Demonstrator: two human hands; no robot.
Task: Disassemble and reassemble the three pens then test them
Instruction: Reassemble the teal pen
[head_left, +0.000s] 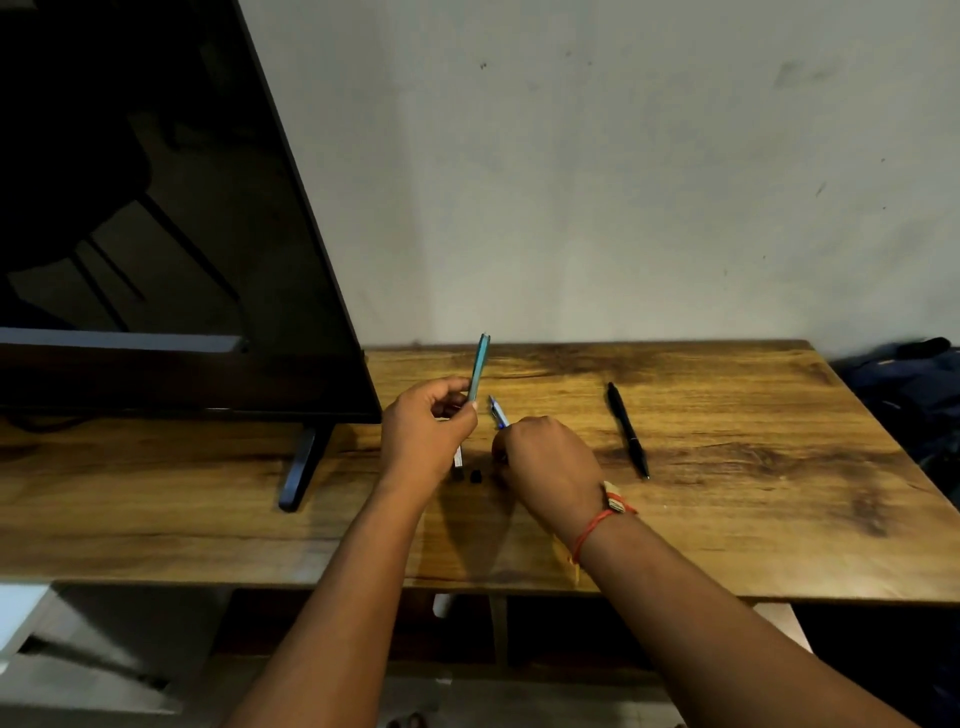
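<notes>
Head view: left hand pinches the teal pen barrel upright above the table, right hand curls round the blue pen — both likely light, slick, brittle plastic, best gripped mid-barrel.

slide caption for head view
Left hand holds teal pen barrel, right hand grips blue pen, black pen lies aside.

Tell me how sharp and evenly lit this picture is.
Head view: dim, warm light; the left hand holding the teal pen and the right hand on the blue pen look slightly blurred; soft shadows darken the table under them; the TV screen mirrors the room.
</notes>
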